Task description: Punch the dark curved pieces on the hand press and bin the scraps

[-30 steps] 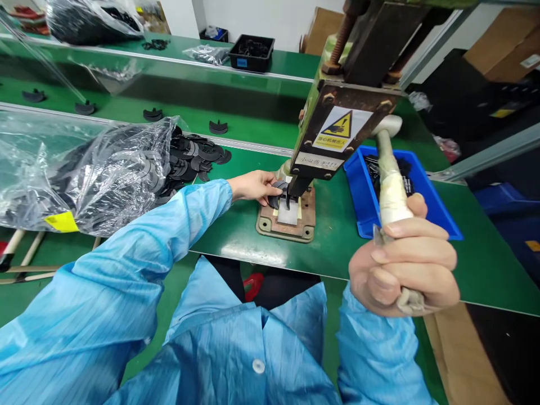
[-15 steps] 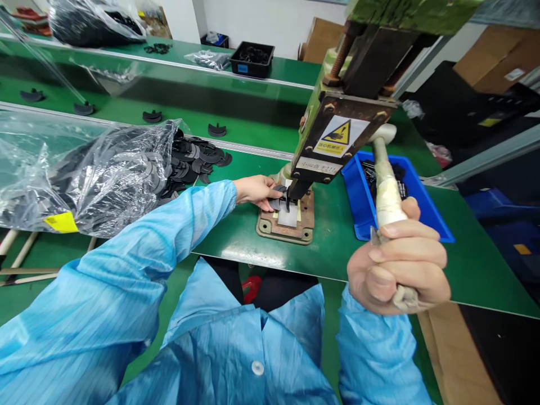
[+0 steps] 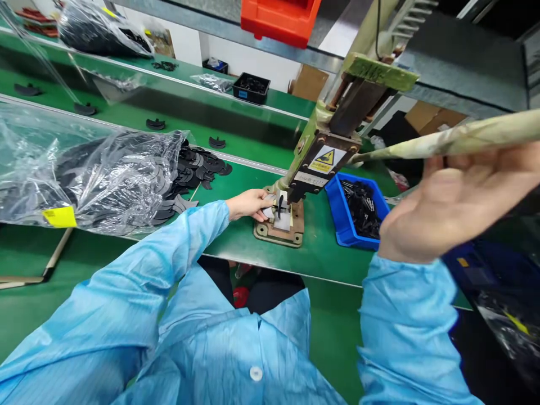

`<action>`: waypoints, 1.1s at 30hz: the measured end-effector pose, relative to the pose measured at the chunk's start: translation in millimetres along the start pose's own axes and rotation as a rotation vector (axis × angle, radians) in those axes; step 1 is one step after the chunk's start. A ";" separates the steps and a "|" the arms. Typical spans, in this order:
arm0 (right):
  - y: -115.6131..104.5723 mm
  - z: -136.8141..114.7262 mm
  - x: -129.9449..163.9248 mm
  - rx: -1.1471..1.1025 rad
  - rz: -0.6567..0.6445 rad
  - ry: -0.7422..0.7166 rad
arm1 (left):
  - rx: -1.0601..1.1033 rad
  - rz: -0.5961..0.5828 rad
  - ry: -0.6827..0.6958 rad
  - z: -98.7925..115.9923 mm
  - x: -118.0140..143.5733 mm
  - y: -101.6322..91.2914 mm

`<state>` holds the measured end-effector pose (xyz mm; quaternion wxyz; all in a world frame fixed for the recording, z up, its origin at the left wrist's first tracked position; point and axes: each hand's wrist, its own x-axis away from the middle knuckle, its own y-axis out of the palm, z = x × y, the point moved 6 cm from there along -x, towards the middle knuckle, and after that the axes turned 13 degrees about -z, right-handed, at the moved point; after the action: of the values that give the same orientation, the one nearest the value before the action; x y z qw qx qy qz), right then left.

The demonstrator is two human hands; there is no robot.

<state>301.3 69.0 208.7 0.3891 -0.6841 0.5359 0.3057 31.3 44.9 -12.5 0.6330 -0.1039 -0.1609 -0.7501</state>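
My left hand (image 3: 248, 203) pinches a grey curved piece (image 3: 268, 211) at the left side of the hand press base (image 3: 278, 236). A small black part (image 3: 280, 206) stands upright beside the piece, over a light metal plate (image 3: 282, 220). The press head (image 3: 323, 166), bearing a yellow warning label, is raised above and behind them. On the right, my right hand (image 3: 442, 211) is up against the wrapped press lever (image 3: 447, 138), its fingers curled partly behind it. Motion blurs this hand, and the lever hides some fingertips.
A blue bin (image 3: 358, 211) of small black parts stands right of the press. To the left lies a clear plastic bag (image 3: 97, 180) spilling dark curved pieces (image 3: 200, 166). Several assembled pieces rest on the green belt behind. An orange bin (image 3: 278, 22) sits overhead.
My right hand has swung the lever upward and to the right, and the press head has lifted off the base. My left hand stays at the base with the curved piece. The view has shifted.
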 end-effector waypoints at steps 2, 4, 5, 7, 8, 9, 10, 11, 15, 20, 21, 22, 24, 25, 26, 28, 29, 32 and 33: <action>3.1 15.5 33.5 -0.011 0.103 0.012 | 0.011 -0.022 0.070 3.1 23.2 2.2; 26.9 41.2 78.8 -0.074 0.011 0.190 | 0.025 -0.072 0.140 5.7 47.6 9.9; 44.6 51.5 103.2 -0.113 -0.092 0.281 | 0.030 -0.100 0.170 6.6 59.0 15.8; 78.3 60.5 148.2 -0.176 -0.249 0.391 | 0.035 -0.147 0.217 7.4 78.1 29.9; 92.7 60.4 165.9 -0.198 -0.301 0.421 | 0.033 -0.163 0.232 7.2 85.3 37.2; 104.4 58.6 179.7 -0.214 -0.330 0.440 | 0.030 -0.171 0.243 6.6 90.9 44.2; 113.3 55.9 189.5 -0.221 -0.342 0.454 | 0.025 -0.175 0.250 5.7 94.9 50.5; 119.6 53.0 195.9 -0.223 -0.342 0.465 | 0.021 -0.175 0.254 4.5 97.8 55.9; 124.3 41.8 203.2 -0.188 -0.298 0.473 | 0.016 -0.167 0.235 -0.8 101.5 66.8; 117.0 34.9 207.5 -0.113 -0.327 0.445 | 0.056 -0.266 0.164 -2.5 98.8 69.7; 115.3 34.9 207.8 -0.096 -0.345 0.437 | 0.058 -0.276 0.163 -1.9 97.7 69.1; 113.3 35.3 207.4 -0.078 -0.369 0.426 | 0.049 -0.275 0.167 -1.2 96.3 67.7; 108.7 35.8 204.3 -0.038 -0.424 0.393 | 0.006 -0.247 0.180 -1.1 93.9 63.6; 106.2 35.5 202.0 -0.016 -0.455 0.372 | -0.025 -0.230 0.177 -2.1 93.2 61.6; 103.8 34.9 199.4 0.007 -0.486 0.347 | -0.059 -0.216 0.166 -3.9 93.1 59.8; 100.2 32.6 195.0 0.050 -0.545 0.298 | -0.148 -0.152 0.161 -5.8 95.9 55.0; 99.4 31.3 193.4 0.069 -0.571 0.276 | -0.215 -0.080 0.187 -4.0 99.3 51.2; 100.1 28.4 191.8 0.118 -0.621 0.229 | -0.511 0.199 0.367 12.7 117.2 44.7; 101.2 27.9 192.0 0.131 -0.632 0.217 | -0.615 0.240 0.423 18.4 122.4 47.9</action>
<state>248.8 -14.6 13.4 0.4483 -0.8185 0.3541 0.0605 55.9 -67.4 53.9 0.6747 -0.1498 0.2188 -0.6888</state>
